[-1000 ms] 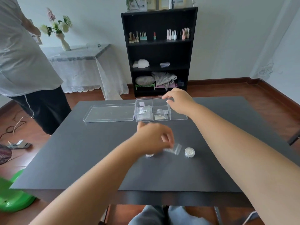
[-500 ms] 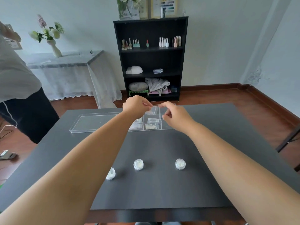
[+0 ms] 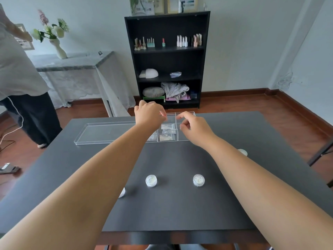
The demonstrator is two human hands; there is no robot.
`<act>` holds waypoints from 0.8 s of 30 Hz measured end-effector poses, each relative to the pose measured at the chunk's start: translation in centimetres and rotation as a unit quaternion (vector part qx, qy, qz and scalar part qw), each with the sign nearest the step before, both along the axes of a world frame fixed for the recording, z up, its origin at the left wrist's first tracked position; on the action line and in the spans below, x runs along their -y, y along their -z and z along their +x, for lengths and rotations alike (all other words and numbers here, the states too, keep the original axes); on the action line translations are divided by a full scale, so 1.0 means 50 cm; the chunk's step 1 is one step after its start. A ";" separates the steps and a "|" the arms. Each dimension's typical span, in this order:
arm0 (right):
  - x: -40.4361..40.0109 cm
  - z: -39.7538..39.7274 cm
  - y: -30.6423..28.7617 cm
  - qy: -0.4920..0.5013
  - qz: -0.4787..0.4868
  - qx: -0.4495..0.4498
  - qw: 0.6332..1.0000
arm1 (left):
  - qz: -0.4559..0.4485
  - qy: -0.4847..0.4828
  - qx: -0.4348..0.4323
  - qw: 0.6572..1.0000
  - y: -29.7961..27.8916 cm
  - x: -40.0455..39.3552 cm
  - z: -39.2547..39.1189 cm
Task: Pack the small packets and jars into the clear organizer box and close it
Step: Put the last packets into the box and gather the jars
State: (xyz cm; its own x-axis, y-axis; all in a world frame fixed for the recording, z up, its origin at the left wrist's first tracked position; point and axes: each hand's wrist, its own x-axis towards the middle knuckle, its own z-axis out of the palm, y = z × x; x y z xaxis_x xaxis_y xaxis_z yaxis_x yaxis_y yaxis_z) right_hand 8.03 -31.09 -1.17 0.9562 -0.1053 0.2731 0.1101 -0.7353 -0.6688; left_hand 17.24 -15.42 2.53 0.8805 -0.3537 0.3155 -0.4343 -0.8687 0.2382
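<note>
The clear organizer box (image 3: 185,114) stands at the table's far middle, its lid (image 3: 108,132) lying open flat to the left. Small packets (image 3: 167,127) lie in its compartments. My left hand (image 3: 149,115) hovers over the box with fingertips pinched together; whether a clear packet is between them is not visible. My right hand (image 3: 195,129) is over the box's right side, fingers loosely apart and holding nothing. Two small round jars (image 3: 151,180) (image 3: 198,180) stand on the near table. A third jar (image 3: 122,193) peeks from under my left forearm, and another jar (image 3: 242,152) shows beside my right forearm.
The dark table (image 3: 180,210) ends near me at its front edge. A person (image 3: 19,83) stands at the far left beside a cloth-covered side table (image 3: 72,60) with a vase. A black shelf unit (image 3: 167,60) stands against the back wall.
My left hand took a clear packet from near the jars and carried it up to the box. Both hands met over the box, and have now drawn slightly apart.
</note>
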 end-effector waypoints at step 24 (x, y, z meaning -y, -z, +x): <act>0.001 -0.305 0.043 -0.075 0.196 -0.127 0.969 | 0.059 0.241 -0.214 0.945 0.026 -0.229 -0.294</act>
State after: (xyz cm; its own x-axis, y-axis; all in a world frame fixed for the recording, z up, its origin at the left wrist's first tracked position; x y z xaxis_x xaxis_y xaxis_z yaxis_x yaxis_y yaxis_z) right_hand -7.22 -31.14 -3.32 0.9999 -0.0085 -0.0065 -0.0094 -0.4068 -0.9134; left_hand 2.52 -3.96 1.22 0.6469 -0.7561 -0.0987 -0.6717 -0.6263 0.3957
